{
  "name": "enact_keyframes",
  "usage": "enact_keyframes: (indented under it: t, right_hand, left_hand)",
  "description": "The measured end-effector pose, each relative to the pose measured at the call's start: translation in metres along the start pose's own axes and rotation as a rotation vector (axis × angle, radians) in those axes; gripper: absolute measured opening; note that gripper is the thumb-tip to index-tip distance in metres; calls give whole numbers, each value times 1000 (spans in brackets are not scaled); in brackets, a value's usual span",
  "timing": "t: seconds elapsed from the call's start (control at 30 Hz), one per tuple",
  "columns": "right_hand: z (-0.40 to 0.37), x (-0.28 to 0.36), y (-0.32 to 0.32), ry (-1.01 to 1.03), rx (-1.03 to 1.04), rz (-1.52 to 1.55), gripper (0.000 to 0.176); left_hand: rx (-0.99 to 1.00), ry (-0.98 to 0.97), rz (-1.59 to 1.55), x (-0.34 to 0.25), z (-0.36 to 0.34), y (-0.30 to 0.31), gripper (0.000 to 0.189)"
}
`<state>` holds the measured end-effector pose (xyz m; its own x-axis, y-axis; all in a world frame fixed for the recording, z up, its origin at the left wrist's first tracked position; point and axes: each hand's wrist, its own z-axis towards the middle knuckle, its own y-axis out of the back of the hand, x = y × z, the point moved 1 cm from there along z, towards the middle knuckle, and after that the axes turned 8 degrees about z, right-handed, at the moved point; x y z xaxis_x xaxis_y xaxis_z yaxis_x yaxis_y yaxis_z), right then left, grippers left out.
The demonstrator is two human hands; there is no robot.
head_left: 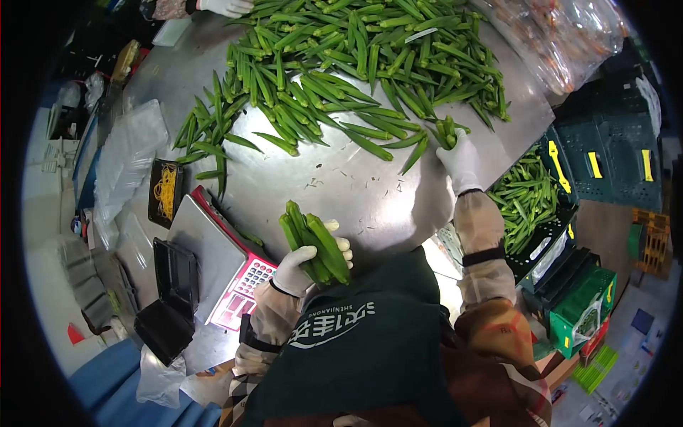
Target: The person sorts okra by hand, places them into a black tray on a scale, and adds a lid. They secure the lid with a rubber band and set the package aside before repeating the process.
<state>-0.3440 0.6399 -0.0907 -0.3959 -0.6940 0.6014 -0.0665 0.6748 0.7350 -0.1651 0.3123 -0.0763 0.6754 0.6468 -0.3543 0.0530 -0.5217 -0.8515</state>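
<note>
My left hand (299, 269), in a white glove, is wrapped round a small bunch of okra (317, 242) in front of my apron. At the right side of the metal table, my gloved right hand (461, 158) is closed on a few okra pods (446, 131), beside the edge of a large okra pile (363, 57). The pile spreads over the far part of the table, with pods trailing toward the left. My right fingertips are partly hidden by the pods.
A red-edged scale (245, 281) and an open black plastic tray (167, 313) lie to the left, near a box of yellow rubber bands (166, 191) and clear bags (131, 153). On the right stands a dark crate of okra (530, 196). Another person's gloved hand (226, 6) shows at the far left.
</note>
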Motion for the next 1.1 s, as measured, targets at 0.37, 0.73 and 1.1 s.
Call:
enact_keyframes:
  t: [0.37,0.73,1.1]
  right_hand:
    - [7,-17,-35,475,175,-503,44]
    - [-21,27,-44,346,204,-187,65]
    - [5,83,-124,394,140,-667,56]
  left_hand:
    - [-129,-13,63,-3,-2,-5,64]
    - [-173,-49,45,1,-18,4,66]
    - [-195,-77,46,-3,-32,2,67]
